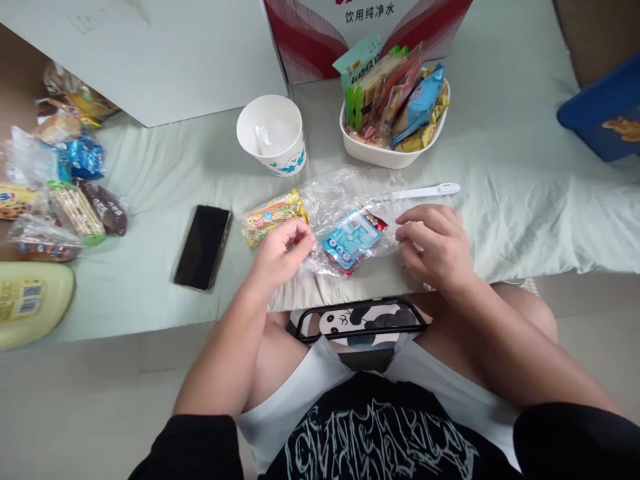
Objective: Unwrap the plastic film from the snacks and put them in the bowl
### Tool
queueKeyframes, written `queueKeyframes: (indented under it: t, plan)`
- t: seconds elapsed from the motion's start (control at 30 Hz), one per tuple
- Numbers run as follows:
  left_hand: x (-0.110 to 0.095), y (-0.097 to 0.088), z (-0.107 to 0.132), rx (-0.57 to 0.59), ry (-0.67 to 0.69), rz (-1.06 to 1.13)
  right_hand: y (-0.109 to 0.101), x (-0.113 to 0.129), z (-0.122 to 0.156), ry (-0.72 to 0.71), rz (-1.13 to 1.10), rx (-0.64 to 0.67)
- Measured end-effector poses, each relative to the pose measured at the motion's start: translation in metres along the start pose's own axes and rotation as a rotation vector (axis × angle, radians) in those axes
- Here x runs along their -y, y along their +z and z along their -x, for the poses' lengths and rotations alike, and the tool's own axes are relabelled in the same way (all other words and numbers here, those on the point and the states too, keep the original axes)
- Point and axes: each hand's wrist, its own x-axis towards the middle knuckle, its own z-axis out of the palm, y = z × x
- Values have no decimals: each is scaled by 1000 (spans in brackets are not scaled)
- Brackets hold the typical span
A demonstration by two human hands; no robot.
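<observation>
A clear plastic bag (327, 190) lies crumpled on the cloth between my hands. On it rests a blue and red snack packet (353, 237), partly covered by the film. My left hand (283, 252) pinches the bag's left side, thumb and fingers closed. At the bag's right edge, my right hand (436, 245) has its fingers curled in and closed on the film. A yellow patterned snack packet (274, 215) sits just behind my left hand. Behind my right hand lies a white-handled knife (425, 191), its thin end hidden among the plastic.
A white paper cup (285, 143) and a white tub (380, 157) of packaged snacks stand farther back. To the left lie a phone (203, 247), several wrapped snacks (75, 210) and a yellow-green bottle (35, 303). Large boxes (200, 60) stand behind; a blue container (605, 113) is at right.
</observation>
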Motion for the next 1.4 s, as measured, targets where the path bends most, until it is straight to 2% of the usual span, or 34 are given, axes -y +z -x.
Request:
queueKeyframes:
  t: [0.17, 0.23, 0.3, 0.4, 0.47, 0.57, 0.63, 0.7, 0.8, 0.93, 1.03, 1.13, 1.23, 1.3, 1.4]
  plan:
    - [8, -4, -5, -43, -116, 163, -12, -13, -4, 15, -150, -68]
    - [11, -3, -6, -38, -144, 159, -17, -13, -5, -33, -225, -111]
    - [11, -1, -5, 1, -154, 118, -19, -7, -7, -125, -317, -80]
    - [10, 3, -5, 46, -154, 30, -16, 8, -9, -251, -375, 102]
    - [9, 5, -5, 42, -166, 15, -12, 15, -8, -277, -364, 249]
    - [8, 7, -5, 70, -186, 93, -7, 17, -2, -228, -307, 490]
    - [7, 7, -5, 98, -170, 121, -6, 16, 3, -183, -240, 588]
    - [6, 8, -4, 98, -138, 116, -4, 17, 8, -179, -191, 582]
    - [4, 8, -2, 94, -46, 53, 0, 23, 9, -233, -175, 478]
    - [2, 5, 3, 215, 191, -223, 4, 31, 6, -311, -195, 348]
    - [0, 0, 6, 210, 283, -346, 5, 32, 5, -314, -293, 385]
    - [-3, -6, 9, 156, 269, -313, 8, 30, 8, -293, -370, 475]
    - [-6, -13, 10, 138, 171, -221, 12, 29, 12, -258, -317, 491]
    - [-6, -17, 11, 109, 117, -154, 12, 28, 13, -280, -297, 482]
    - [-1, -23, 12, 47, 106, -41, 9, 27, 9, -367, -360, 509]
